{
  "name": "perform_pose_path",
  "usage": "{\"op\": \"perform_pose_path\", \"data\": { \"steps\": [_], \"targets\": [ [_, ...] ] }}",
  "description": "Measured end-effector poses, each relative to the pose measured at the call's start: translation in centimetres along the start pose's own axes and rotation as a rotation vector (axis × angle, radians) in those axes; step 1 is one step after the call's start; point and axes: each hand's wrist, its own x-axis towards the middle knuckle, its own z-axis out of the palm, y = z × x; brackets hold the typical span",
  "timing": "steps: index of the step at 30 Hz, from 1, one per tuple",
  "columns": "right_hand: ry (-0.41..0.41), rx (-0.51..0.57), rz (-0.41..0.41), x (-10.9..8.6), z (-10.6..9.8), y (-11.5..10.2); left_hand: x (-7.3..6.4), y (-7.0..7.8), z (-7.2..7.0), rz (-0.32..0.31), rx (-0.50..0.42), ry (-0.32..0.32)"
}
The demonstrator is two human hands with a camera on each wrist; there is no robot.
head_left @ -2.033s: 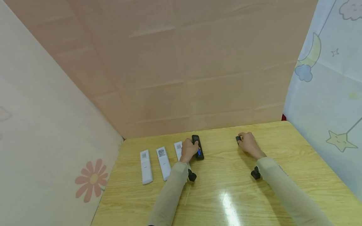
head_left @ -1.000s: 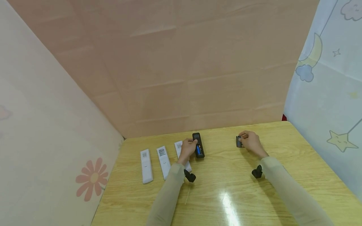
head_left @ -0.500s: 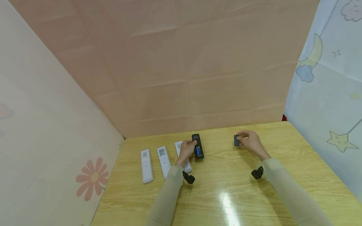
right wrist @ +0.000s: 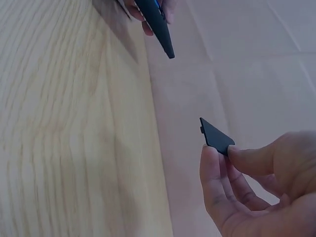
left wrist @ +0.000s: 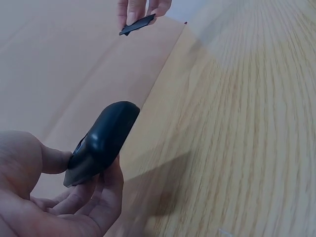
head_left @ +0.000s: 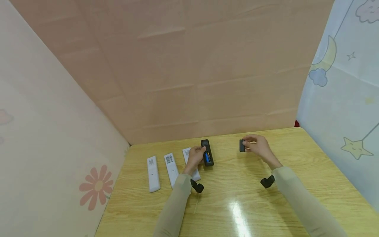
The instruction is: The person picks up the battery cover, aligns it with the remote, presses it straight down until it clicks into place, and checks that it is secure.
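My left hand (head_left: 195, 158) grips a black remote control (head_left: 208, 157) by its side, thumb on the near face and fingers curled beneath. Its battery compartment lies uncovered, with a blue battery (head_left: 207, 157) showing inside. In the left wrist view the remote (left wrist: 106, 138) is held above the table, its shadow falling on the wood. Off to the right, my right hand (head_left: 259, 147) pinches a small black battery cover (head_left: 242, 145) between thumb and fingers. The right wrist view shows this cover (right wrist: 217, 137) with a little tab on its edge, apart from the remote.
Several white remotes lie face down on the wooden table (head_left: 225, 184): one at the left (head_left: 153, 174), another white remote (head_left: 171, 169) beside it, and a third white remote (head_left: 195, 175) partly under my left hand. A beige cloth wall (head_left: 189, 82) rises behind the table's far edge.
My right hand has lifted the battery cover, turned its flat face into view and carried it left toward the remote. My left hand stays nearly in place, still holding the remote.
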Motion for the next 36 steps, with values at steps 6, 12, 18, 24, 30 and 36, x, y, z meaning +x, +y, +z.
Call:
{"op": "perform_pose_path", "data": {
  "steps": [6,12,18,24,30,36],
  "targets": [
    [-0.017,0.025,0.007,-0.2,0.2,-0.9,-0.3,0.3,0.2,0.009,0.009,0.002],
    [-0.025,0.015,0.009,-0.2,0.6,-1.4,-0.6,0.5,0.4,0.038,0.053,0.002],
    [-0.038,0.022,-0.007,-0.6,0.9,-2.1,-0.9,0.9,0.5,0.042,0.068,0.014],
    [-0.051,0.052,-0.018,-0.8,1.3,-2.8,-1.2,1.4,0.8,0.03,0.08,0.023],
    [-0.062,0.076,-0.016,-0.8,1.6,-3.2,-1.3,1.6,1.1,0.033,0.086,0.033],
    [-0.071,0.093,-0.01,-0.9,2.1,-3.5,-1.5,2.0,1.4,0.027,0.064,0.027]
  ]
}}
